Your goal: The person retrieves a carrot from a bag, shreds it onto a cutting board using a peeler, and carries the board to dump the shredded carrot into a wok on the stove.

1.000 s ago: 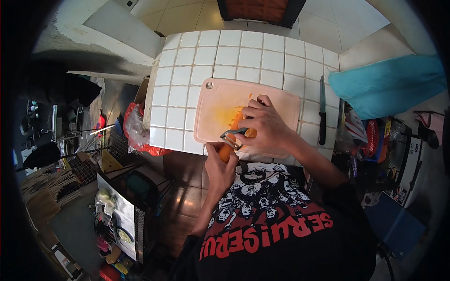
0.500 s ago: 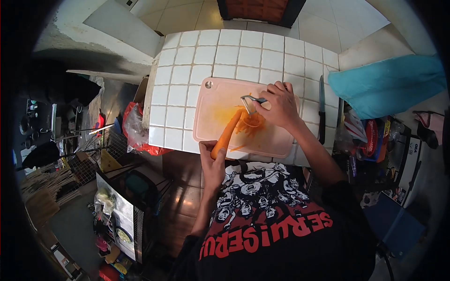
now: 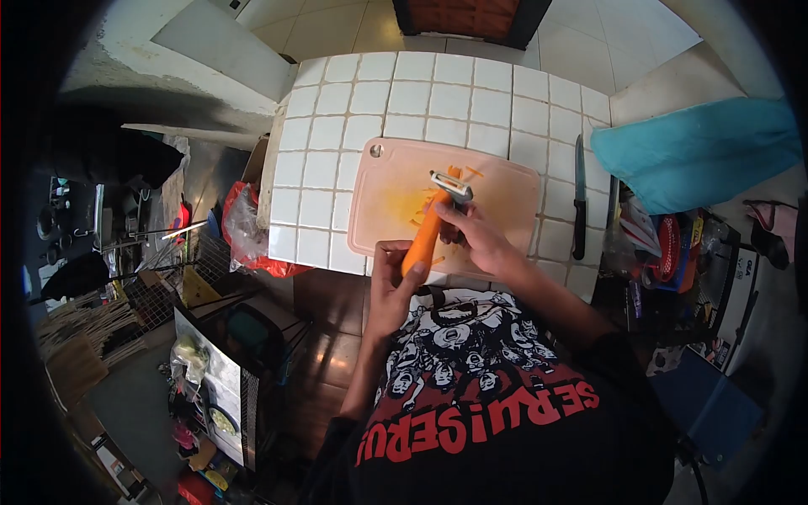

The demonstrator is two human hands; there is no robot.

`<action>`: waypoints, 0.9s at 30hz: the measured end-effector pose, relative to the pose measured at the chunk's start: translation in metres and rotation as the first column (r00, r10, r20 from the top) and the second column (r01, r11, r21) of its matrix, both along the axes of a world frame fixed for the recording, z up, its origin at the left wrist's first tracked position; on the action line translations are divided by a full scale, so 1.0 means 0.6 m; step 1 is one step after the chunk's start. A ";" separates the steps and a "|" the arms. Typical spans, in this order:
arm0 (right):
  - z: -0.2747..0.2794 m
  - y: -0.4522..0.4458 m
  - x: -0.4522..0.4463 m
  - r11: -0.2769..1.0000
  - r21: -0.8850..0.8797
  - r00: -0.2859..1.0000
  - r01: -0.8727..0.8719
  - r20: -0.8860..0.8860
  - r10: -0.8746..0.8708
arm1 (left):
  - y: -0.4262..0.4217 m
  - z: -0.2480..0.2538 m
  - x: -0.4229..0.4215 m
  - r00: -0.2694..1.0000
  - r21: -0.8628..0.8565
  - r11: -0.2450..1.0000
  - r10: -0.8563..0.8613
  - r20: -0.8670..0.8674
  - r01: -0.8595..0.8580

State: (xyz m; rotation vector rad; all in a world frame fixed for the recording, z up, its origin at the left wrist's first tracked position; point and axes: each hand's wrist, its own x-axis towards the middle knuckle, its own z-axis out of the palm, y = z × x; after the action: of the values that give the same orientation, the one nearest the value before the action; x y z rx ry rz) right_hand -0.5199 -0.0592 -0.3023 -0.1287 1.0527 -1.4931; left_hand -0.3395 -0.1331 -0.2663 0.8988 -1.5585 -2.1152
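At the near edge of the cutting board (image 3: 380, 172), the left hand (image 3: 392, 273) clamps its fingers on the carrot (image 3: 426, 237), likely steadying it over the board; there, the right hand (image 3: 481, 238) wraps its fingers around the peeler (image 3: 458, 190), presumably to guide it.

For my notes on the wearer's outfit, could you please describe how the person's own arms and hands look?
The left hand and right hand are bare, with no gloves or watch visible. The forearms are uncovered; black sleeves end near the elbows, part of a black shirt with red lettering and black-and-white figures.
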 end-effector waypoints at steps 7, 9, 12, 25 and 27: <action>-0.028 0.018 -0.024 0.991 0.023 0.989 0.132 -0.067 -0.130 | -0.008 -0.028 0.095 0.796 -0.474 0.879 0.255 0.548 0.045; -0.035 0.027 -0.030 0.987 0.038 0.988 0.153 -0.019 -0.153 | -0.006 -0.039 0.118 0.651 -0.408 0.861 0.126 0.749 0.303; -0.046 0.031 -0.034 0.986 0.045 0.987 0.158 0.019 -0.159 | 0.002 -0.064 0.119 0.662 -0.226 0.944 0.013 0.749 0.238; -0.044 0.044 -0.045 0.980 0.057 0.981 0.192 -0.053 -0.189 | 0.017 -0.059 0.080 0.903 -0.169 0.983 0.137 0.408 -0.073; -0.042 0.047 -0.055 0.979 0.047 0.979 0.201 -0.054 -0.198 | 0.003 -0.042 0.066 0.915 -0.207 0.976 0.141 0.378 -0.065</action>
State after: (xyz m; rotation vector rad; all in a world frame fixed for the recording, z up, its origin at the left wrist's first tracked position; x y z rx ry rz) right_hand -0.5530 -0.0311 -0.3278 -0.0229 1.1711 -1.6478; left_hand -0.3001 -0.1311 -0.2912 1.3633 -1.8185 -1.7476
